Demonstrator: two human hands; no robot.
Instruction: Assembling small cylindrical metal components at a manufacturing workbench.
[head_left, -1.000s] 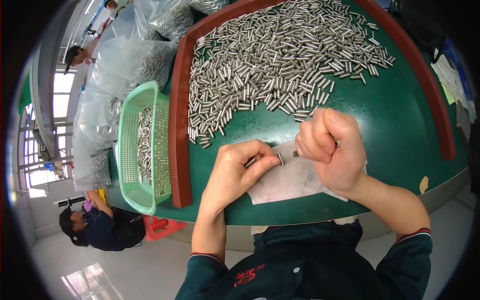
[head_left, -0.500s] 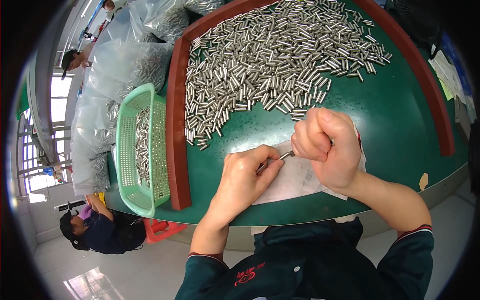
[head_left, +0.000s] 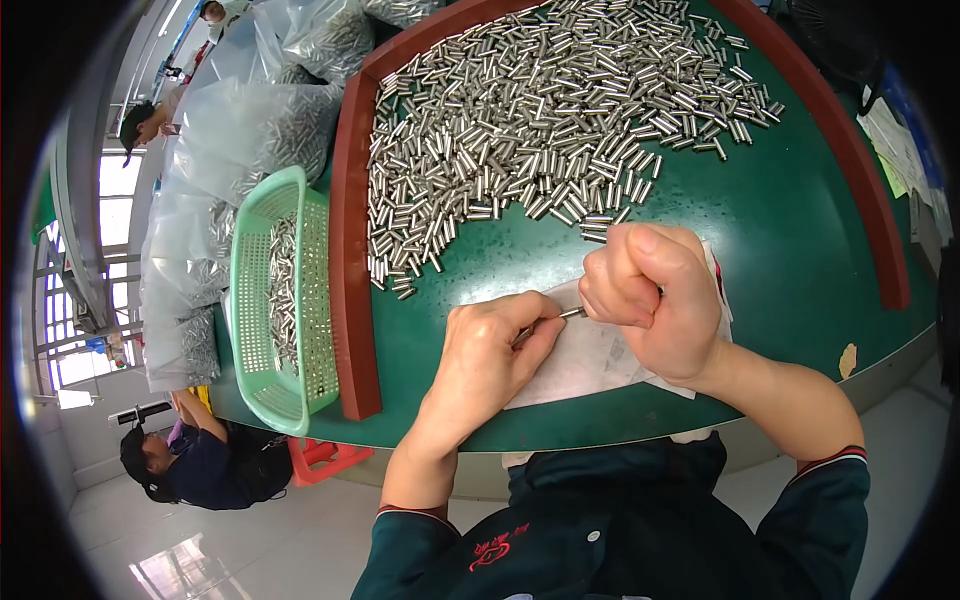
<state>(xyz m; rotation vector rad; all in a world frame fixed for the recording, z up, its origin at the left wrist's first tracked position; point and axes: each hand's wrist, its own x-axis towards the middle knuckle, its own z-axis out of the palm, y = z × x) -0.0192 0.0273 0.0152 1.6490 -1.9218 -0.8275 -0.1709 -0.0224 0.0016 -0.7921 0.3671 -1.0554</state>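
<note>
My left hand point(head_left: 488, 348) pinches a short shiny metal cylinder between thumb and forefinger, low over the table. A thin metal piece point(head_left: 571, 313) bridges the gap between the two hands. My right hand point(head_left: 652, 290) is curled into a fist around something at that piece's right end; the fingers hide what it is. Beneath both hands lies a pale, smudged sheet point(head_left: 590, 365). Just beyond them spreads a large heap of small metal cylinders point(head_left: 540, 130) on the green tabletop point(head_left: 790, 250).
Red-brown rails point(head_left: 355, 300) border the table at left, back and right. Left of the rail stands a light green plastic basket point(head_left: 262, 390) with metal cylinders inside. Clear bags point(head_left: 225, 130) of parts line the far left. A person point(head_left: 205, 455) works near a red stool point(head_left: 325, 462).
My right fist has dropped slightly toward the sheet. The metal piece between the hands now lies flatter. My left hand stays almost in place.
</note>
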